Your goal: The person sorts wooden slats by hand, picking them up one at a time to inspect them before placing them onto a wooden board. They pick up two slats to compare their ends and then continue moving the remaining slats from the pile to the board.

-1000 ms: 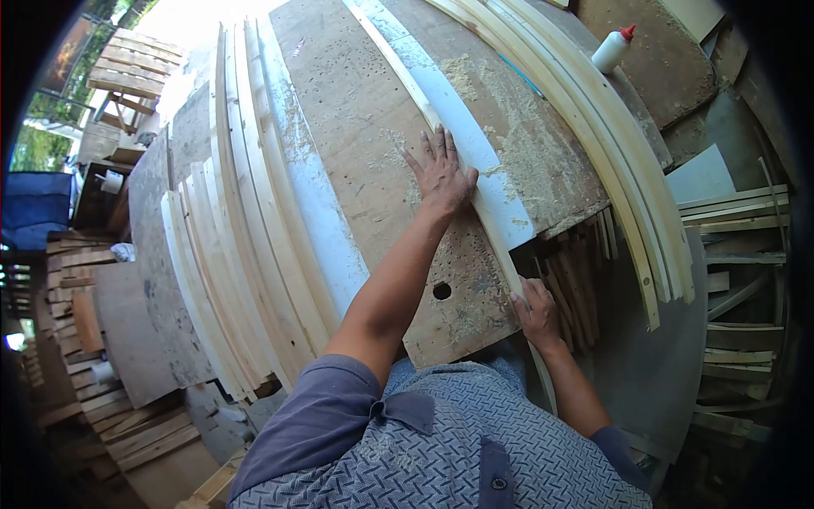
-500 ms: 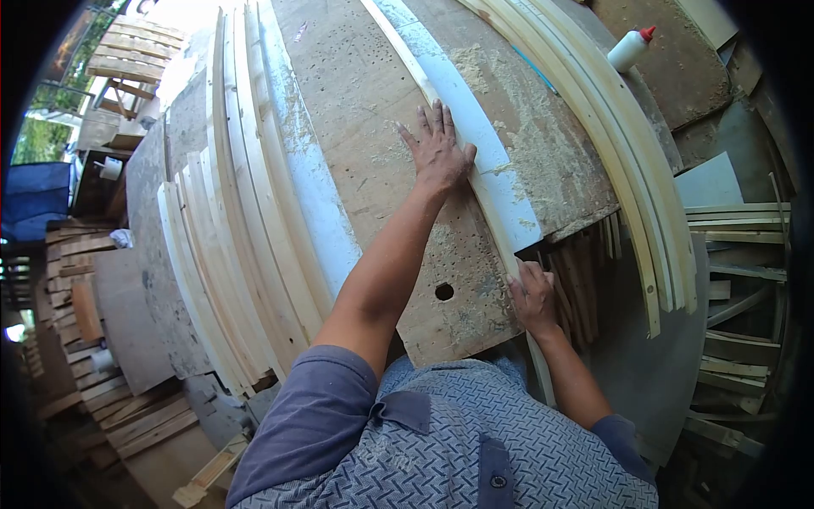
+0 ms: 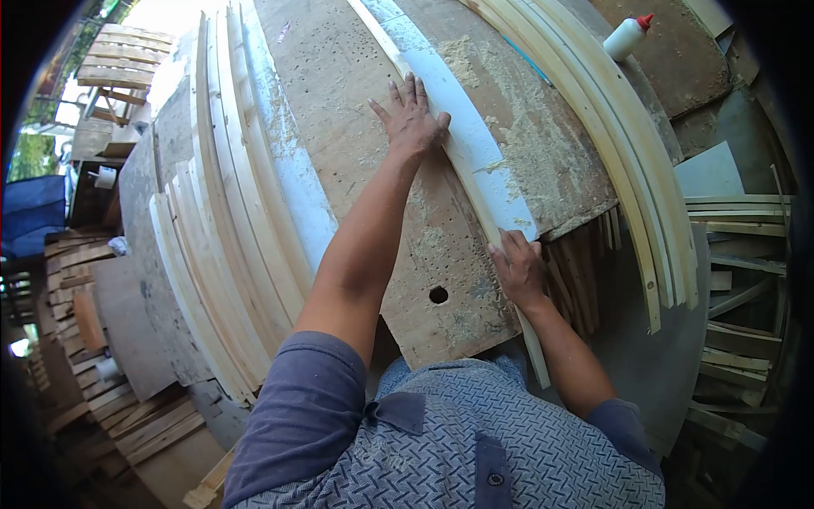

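A long thin wooden strip (image 3: 465, 174) lies lengthwise on the workbench, against the edge of a white panel (image 3: 479, 136). My left hand (image 3: 413, 123) rests flat with spread fingers on the board and the strip, its thumb side over the wood. Closer to my body, my right hand (image 3: 519, 267) has its fingers closed around the same strip, by the panel's near corner. The strip's near end hangs past the bench edge beside my right forearm. Sawdust and small holes mark the plywood board (image 3: 441, 229) under the left arm, with one larger round hole near my waist.
Several wooden strips (image 3: 246, 170) lie along the left of the bench, next to another white panel (image 3: 314, 195). More long strips (image 3: 610, 136) run along the right side. A white bottle with a red cap (image 3: 626, 41) stands beyond them. Cut wood pieces (image 3: 742, 280) are stacked at far right.
Both hands have moved slightly away from my body and to the left. The strip has slid forward with them, its near end now closer to the bench edge.
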`<action>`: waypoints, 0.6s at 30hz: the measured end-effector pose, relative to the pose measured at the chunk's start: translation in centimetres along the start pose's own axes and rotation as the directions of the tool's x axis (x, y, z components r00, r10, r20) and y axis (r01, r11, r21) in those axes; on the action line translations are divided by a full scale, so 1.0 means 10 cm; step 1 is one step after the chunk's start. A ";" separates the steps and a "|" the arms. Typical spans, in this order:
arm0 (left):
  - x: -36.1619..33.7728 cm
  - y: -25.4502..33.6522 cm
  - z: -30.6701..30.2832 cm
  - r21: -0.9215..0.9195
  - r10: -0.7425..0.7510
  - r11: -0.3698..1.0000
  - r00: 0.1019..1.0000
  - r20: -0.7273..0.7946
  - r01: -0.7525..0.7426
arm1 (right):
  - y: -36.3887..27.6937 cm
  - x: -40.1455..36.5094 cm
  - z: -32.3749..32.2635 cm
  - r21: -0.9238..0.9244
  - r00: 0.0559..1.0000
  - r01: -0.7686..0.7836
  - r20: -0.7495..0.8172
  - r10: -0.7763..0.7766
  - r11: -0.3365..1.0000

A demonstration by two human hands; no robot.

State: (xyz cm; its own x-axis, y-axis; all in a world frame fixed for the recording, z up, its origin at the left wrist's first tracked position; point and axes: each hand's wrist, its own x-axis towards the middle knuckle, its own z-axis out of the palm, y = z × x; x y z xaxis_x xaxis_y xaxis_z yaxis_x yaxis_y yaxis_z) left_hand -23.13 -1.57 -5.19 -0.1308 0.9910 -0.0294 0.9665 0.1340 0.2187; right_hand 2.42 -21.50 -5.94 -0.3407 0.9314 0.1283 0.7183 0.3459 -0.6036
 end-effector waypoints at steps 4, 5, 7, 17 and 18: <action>0.18 -0.09 -0.03 0.000 -0.006 1.000 1.000 0.011 0.006 | 0.01 0.17 0.09 0.038 0.999 0.035 -0.041 -0.033 0.999; 0.23 -0.11 -0.05 -0.001 -0.011 1.000 1.000 0.014 0.011 | 0.00 0.22 0.10 0.054 0.999 0.030 -0.037 -0.028 0.998; 0.34 -0.16 -0.05 0.006 -0.007 1.000 1.000 0.021 0.007 | -0.01 0.32 0.12 0.045 0.999 0.027 -0.032 -0.025 0.999; 0.38 -0.06 -0.11 0.001 -0.049 0.999 0.998 0.025 0.049 | -0.04 0.70 0.24 0.054 0.998 0.030 -0.051 -0.028 0.998; 0.25 0.03 -0.12 0.002 -0.051 0.999 0.999 0.001 0.051 | -0.04 0.73 0.25 0.056 0.998 0.029 -0.048 -0.026 0.998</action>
State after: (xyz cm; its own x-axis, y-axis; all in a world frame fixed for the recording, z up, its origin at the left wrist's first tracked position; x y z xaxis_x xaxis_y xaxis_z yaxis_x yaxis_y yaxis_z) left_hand -23.42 0.91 -4.02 -0.1795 0.9829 -0.0415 0.9591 0.1843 0.2150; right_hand -1.93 -15.14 -6.73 -0.3298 0.9264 0.1818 0.6733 0.3658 -0.6425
